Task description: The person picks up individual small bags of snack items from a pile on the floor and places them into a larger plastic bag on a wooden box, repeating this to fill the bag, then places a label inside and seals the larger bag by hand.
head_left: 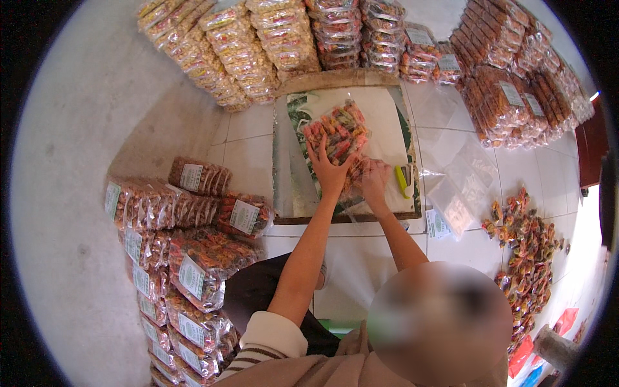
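A clear plastic bag of colourful wrapped sweets (336,129) lies tilted on a low board (385,122) with a pale top and green patterned edges. My left hand (331,171) rests on the near part of the bag, its fingers spread over the plastic. Just to its right, my right hand (376,183) is closed, with its fingers bunched on the loose near end of the bag. Its fingertips are partly hidden. A lime-green stapler (404,181) lies on the board beside my right hand.
Flat clear bags (454,205) and a printed label (438,224) lie right of the board. Beyond them is a heap of loose wrapped sweets (525,258). Packed bags (284,42) are stacked behind, with brown packs (503,106) far right and labelled packs (193,271) at left.
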A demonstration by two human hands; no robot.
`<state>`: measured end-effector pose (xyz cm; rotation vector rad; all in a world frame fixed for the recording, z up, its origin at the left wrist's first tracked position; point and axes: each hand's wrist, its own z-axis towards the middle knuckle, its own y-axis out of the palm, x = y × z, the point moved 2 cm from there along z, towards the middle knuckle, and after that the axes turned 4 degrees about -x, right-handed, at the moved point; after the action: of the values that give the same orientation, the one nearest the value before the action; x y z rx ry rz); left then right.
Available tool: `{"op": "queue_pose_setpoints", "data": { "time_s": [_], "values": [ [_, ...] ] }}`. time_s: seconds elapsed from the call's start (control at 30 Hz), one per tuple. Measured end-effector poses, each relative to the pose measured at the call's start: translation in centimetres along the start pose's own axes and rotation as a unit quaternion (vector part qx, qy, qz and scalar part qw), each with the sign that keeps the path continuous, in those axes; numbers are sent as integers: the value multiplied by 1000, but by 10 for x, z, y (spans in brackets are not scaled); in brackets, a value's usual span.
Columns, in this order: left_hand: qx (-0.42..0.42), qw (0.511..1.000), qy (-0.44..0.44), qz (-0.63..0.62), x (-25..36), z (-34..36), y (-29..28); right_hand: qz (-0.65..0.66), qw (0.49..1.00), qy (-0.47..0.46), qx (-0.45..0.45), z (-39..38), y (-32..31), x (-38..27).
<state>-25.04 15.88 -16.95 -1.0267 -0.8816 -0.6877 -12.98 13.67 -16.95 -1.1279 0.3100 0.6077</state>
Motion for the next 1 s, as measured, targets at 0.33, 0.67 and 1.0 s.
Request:
{"op": "queue_pose_setpoints", "data": {
  "time_s": [0.33, 0.67, 1.0],
  "values": [
    [-9, 1000, -18, 1, 4, 0, 2, 182, 979, 84, 35, 14, 19, 5],
    [6, 1000, 8, 30, -5, 2, 1, 117, 958, 183, -187, 19, 28, 19],
    [0, 999, -23, 35, 10, -3, 1, 227, 941, 251, 17, 11, 41, 24]
  ]
}}
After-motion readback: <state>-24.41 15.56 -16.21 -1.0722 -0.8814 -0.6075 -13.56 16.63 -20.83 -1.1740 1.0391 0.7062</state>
